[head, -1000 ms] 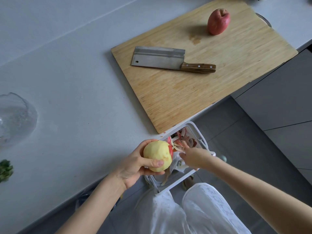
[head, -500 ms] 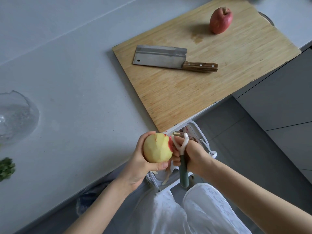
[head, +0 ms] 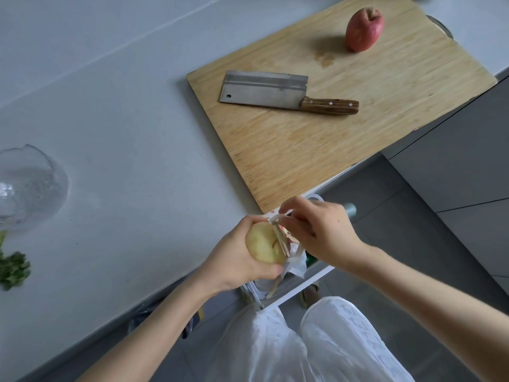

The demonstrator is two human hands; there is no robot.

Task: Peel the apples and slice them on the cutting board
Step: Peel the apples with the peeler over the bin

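My left hand [head: 234,260] grips a mostly peeled yellow apple [head: 263,246] just off the counter's front edge, over a white bin. My right hand [head: 319,230] holds a white peeler [head: 281,235] whose blade lies against the apple's right side; its green handle end [head: 350,209] sticks out behind the hand. A whole red apple [head: 363,28] stands at the far end of the wooden cutting board [head: 303,150]. A cleaver [head: 278,91] with a wooden handle lies flat on the board's middle.
The white bin [head: 297,290] with a bag liner sits on the floor below my hands. A glass bowl [head: 27,186] stands at the counter's left edge, green herbs [head: 11,267] in front of it. Grey cabinets [head: 454,166] run along the right.
My right hand turned the peeler from handle-down to handle pointing away and set its blade on the apple. The apple rotated, hiding its red patch. Both hands shifted slightly toward the board.
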